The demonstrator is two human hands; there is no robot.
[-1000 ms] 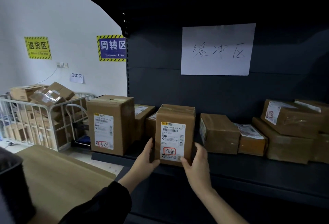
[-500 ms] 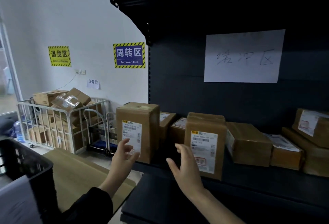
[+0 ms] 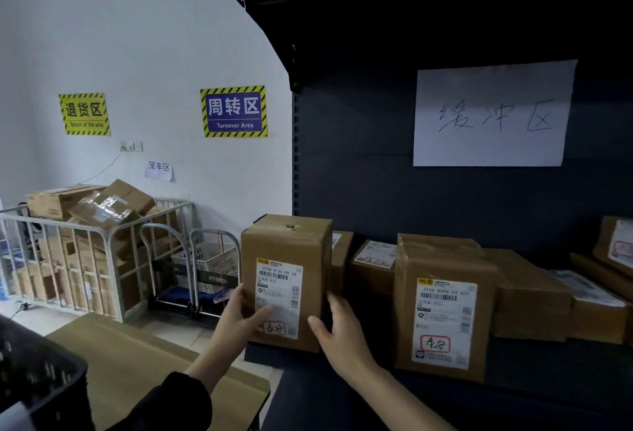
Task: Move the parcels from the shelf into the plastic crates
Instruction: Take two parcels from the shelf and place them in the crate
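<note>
Warehouse corner, listed near to far. Black plastic crate (image 3: 37,379): lower left, on wooden table (image 3: 137,362). Left hand (image 3: 239,319) and right hand (image 3: 337,334): moved off the middle parcel (image 3: 442,307), left standing on the dark shelf (image 3: 531,372), onto the tall end parcel (image 3: 286,280); next lift likely this one. Fingers (image 3: 318,322) spread moderately, pressing its opposite sides; box appears still on shelf edge. Beyond: further parcels, wire cage trolley (image 3: 85,252), wall signs.

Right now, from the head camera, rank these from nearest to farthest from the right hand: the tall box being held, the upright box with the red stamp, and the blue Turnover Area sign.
1. Tall box, touching the right hand.
2. Red-stamped upright box, to its right on the shelf.
3. Turnover Area sign, up left on the wall.
</note>
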